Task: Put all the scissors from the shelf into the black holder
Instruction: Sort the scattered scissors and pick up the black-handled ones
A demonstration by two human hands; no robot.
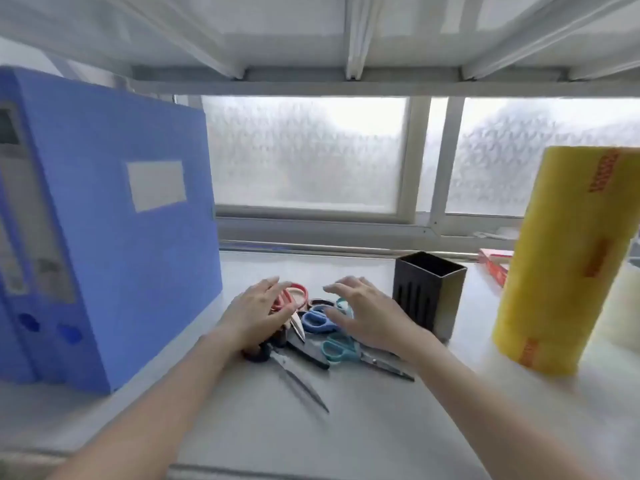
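Several scissors lie in a heap on the white shelf (346, 427): a red-handled pair (298, 293), a blue-handled pair (316, 320), a teal-handled pair (337, 351) and a black-handled pair (294, 375) with long blades pointing toward me. The black holder (427, 294) stands upright and looks empty, just right of the heap. My left hand (258, 313) hovers over the heap's left side, fingers spread, touching or nearly touching the red pair. My right hand (367, 315) hovers over the right side, fingers apart, holding nothing.
Blue file boxes (114, 237) stand at the left. A tall yellow roll of wrap (561, 265) stands at the right, with a red box (495, 268) behind it. The upper shelf hangs low overhead. Frosted windows are behind.
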